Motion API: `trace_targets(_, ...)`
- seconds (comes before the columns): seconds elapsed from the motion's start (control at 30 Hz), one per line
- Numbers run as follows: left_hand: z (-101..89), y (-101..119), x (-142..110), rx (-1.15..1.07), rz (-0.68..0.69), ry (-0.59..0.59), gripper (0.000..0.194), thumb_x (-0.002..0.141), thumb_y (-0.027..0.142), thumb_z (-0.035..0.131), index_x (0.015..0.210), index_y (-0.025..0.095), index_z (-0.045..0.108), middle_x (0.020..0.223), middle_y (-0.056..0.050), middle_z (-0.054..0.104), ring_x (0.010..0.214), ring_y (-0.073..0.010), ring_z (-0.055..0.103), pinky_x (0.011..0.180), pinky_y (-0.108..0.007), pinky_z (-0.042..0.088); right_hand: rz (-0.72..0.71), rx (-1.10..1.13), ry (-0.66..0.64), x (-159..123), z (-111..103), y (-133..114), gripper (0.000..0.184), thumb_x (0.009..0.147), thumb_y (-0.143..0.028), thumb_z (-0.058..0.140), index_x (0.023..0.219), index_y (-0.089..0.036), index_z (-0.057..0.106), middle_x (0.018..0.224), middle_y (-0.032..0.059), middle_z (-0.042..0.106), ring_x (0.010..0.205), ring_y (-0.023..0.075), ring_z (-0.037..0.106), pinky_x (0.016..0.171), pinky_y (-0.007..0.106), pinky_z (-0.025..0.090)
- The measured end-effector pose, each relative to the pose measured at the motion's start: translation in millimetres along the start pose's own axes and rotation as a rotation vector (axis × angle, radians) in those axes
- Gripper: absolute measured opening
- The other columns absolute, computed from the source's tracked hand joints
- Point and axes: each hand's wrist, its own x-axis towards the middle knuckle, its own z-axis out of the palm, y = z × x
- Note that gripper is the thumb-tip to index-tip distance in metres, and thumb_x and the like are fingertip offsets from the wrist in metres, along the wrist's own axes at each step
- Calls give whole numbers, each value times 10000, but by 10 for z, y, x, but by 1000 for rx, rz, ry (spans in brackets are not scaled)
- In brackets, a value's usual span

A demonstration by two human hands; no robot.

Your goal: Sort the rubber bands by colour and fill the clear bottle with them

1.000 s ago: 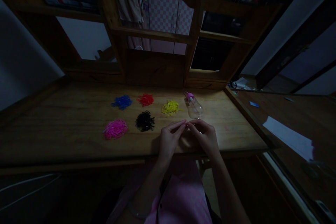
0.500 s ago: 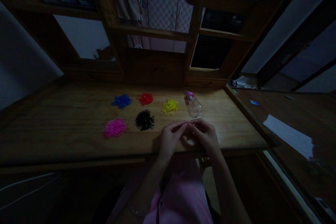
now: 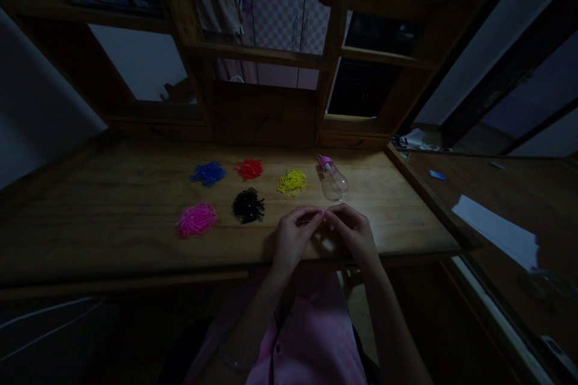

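My left hand and my right hand meet over the table's front part, fingertips pinched together. Between them shows a tiny pink bit that looks like a rubber band; the fingers hide most of it. Just beyond my hands lies a clear bulb-shaped bottle with a pink cap. Left of the bottle is a pile of yellow rubber bands. Farther left are piles of black bands, red bands, blue bands and pink bands.
The wooden table backs onto a shelf unit with open frames. To the right, a second brown surface carries a white sheet of paper and a small blue packet. The room is dim.
The pink bit between my fingertips shows more clearly now. My hands stay in almost the same place, and the piles and bottle have not moved.
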Motion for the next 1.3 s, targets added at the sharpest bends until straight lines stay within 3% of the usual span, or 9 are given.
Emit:
trace_targets(0.73,8,20,11,-110,-25,1,184,750,287,740,840,147,660,837,-41,709,797,-155,680,784,-262,536,-9,41,-7,-24,9,-11,193,812,-382,709,814,-194,665,742,1,655,673,140,599,625,238,462)
trace_targets(1.3,-17,15,22,-38,-7,-28,156,767,270,715,790,144,627,771,-24,663,749,-148,644,726,-252,517,-23,58,-5,-44,25,1,211,785,-387,733,814,-207,626,755,0,646,682,154,629,621,255,504)
